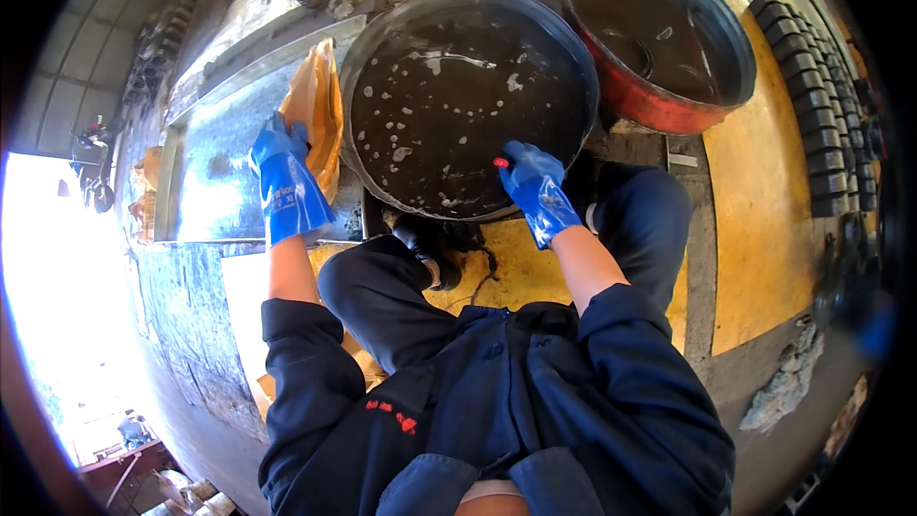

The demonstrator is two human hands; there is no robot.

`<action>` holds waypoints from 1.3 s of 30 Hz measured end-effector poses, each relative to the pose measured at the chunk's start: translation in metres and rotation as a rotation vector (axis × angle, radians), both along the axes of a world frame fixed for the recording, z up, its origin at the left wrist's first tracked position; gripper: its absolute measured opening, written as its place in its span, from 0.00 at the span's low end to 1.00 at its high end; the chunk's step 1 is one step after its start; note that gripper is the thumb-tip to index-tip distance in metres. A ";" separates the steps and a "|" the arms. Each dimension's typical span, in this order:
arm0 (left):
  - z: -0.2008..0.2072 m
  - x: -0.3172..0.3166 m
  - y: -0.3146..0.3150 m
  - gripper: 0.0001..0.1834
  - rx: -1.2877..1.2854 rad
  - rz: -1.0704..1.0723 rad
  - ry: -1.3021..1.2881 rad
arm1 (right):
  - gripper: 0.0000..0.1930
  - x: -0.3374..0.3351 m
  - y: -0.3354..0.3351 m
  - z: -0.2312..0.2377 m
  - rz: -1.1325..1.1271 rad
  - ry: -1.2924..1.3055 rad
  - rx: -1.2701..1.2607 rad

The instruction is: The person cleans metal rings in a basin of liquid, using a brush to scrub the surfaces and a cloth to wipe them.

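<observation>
Both my hands wear blue rubber gloves. My left hand (284,172) is closed on an orange-brown folded sheet (325,100), perhaps an opened bag, standing against the left rim of a round metal tub (351,139). Dark liquid with patches of pale foam (458,86) fills the tub. Over its near right edge, my right hand (535,182) is curled round a small thing whose red end (501,162) shows by the fingers. The rest of that thing is hidden.
A red tub (650,100) of dark liquid stands at the back right. At left is a shallow metal tray (224,158). Dark blocks (812,105) line the far right beside a yellow board (759,229). My knees flank the near side of the middle tub.
</observation>
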State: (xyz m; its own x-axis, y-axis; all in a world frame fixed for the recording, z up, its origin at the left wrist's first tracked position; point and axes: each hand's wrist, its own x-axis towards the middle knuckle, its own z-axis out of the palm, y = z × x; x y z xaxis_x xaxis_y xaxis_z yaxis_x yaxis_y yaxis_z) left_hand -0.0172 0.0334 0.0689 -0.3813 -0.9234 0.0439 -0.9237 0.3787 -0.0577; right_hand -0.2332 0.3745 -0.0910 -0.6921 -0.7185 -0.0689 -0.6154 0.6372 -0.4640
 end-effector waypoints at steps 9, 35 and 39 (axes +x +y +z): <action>-0.076 -0.115 0.092 0.36 0.492 -0.438 0.271 | 0.10 0.004 -0.014 -0.011 0.004 -0.030 0.140; -0.253 -0.104 0.075 0.30 0.705 -0.639 -0.318 | 0.10 -0.004 -0.008 -0.030 -0.030 0.009 0.136; -0.204 -0.106 0.112 0.33 0.757 -0.677 -0.271 | 0.11 -0.003 -0.011 -0.031 -0.021 0.014 0.181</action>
State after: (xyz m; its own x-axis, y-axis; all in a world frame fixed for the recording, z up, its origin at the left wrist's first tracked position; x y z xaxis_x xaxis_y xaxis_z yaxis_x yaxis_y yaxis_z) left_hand -0.1233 0.1452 -0.1355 -0.7389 -0.2642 -0.6199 -0.4973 0.8346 0.2370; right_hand -0.2366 0.3634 -0.1218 -0.7088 -0.6806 -0.1855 -0.6066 0.7223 -0.3322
